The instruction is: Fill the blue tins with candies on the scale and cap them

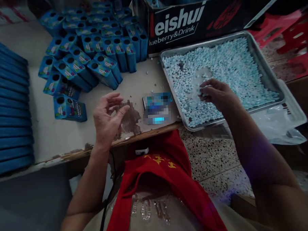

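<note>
My right hand [215, 94] is over a metal tray [262, 64] filled with small pale-blue and white candies [225, 61]. Its fingers are pinched on a clear plastic piece [199, 77] lying among the candies; its exact shape is hard to make out. My left hand [110, 112] hovers above the worn table edge, thumb apart from the loosely bent fingers, holding nothing. To its left stands a blue candy box [70, 107] with a round hole in its top. Between my hands lies a flat object [157, 108] whose surface is blurred out.
Many more blue boxes [110, 46] with round holes stand at the back of the table [42, 134]. A stack of blue boxes [11, 111] fills the left side. Behind the tray is a black carton [180, 25]; red stools [293, 38] and a clear plastic bag [279, 123] are at right.
</note>
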